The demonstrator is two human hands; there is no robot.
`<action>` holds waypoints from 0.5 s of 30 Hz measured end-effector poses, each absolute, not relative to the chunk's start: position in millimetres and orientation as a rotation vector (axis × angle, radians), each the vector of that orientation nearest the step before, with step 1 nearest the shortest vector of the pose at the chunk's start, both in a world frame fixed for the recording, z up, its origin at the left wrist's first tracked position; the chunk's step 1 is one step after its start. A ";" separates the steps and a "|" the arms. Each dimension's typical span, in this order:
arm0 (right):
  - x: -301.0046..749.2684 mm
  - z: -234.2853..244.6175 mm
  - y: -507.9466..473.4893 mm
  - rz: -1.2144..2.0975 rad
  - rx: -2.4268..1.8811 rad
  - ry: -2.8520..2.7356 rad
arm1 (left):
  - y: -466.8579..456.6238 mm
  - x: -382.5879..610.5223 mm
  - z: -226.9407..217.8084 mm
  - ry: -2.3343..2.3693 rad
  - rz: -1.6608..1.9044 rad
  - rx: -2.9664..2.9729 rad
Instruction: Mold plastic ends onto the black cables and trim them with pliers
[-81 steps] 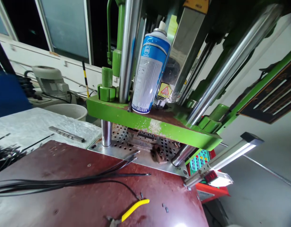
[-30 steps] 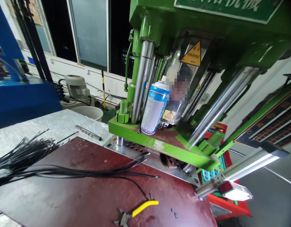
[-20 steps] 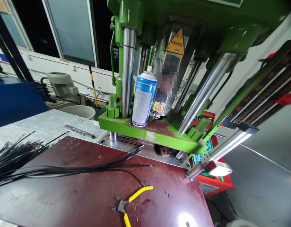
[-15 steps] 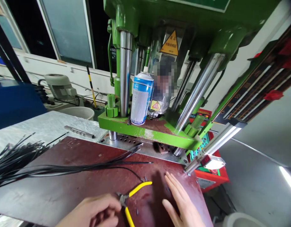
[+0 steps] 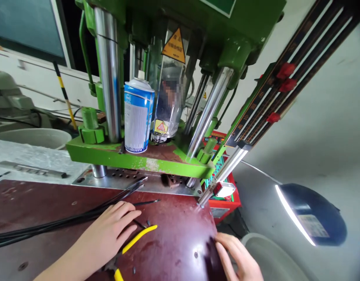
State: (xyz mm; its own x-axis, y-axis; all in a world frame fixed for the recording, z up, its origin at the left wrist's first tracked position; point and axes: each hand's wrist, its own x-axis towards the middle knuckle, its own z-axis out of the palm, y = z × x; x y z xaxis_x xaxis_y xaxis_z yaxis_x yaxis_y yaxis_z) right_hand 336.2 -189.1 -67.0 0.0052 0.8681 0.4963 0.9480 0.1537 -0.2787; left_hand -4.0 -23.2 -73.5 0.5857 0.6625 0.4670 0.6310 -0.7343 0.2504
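My left hand (image 5: 105, 234) lies palm down on the dark red worktable (image 5: 174, 230), fingers stretched out over the black wires (image 5: 65, 221) and just above the yellow-handled pliers (image 5: 135, 239). It holds nothing. My right hand (image 5: 240, 259) rests at the table's right front edge, fingers extended along the rim, nothing in it. The wires' bare ends (image 5: 139, 186) reach the perforated metal plate (image 5: 121, 177) under the green press.
A green press platen (image 5: 139, 158) with chrome columns hangs low over the plate; a blue spray can (image 5: 137, 115) stands on it. A red control box (image 5: 223, 191), a lamp (image 5: 311, 212), a grey bin (image 5: 267, 261) sit right. A metal bar (image 5: 32, 169) lies left.
The view has swung right. My left hand moved up off the pliers and flattened onto the wires. My right hand slid to the table's right edge.
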 end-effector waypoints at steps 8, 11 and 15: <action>298.7 -73.8 -125.6 -0.328 -1.805 -2.088 | -20.7 6.7 -75.0 1.021 0.945 2.734; 290.0 -69.5 -142.9 -0.257 -1.651 -2.028 | -26.5 6.9 -73.5 1.065 1.018 2.666; 295.9 -64.2 -158.9 -0.013 -1.645 -1.715 | -29.6 10.2 -71.2 1.081 1.080 2.594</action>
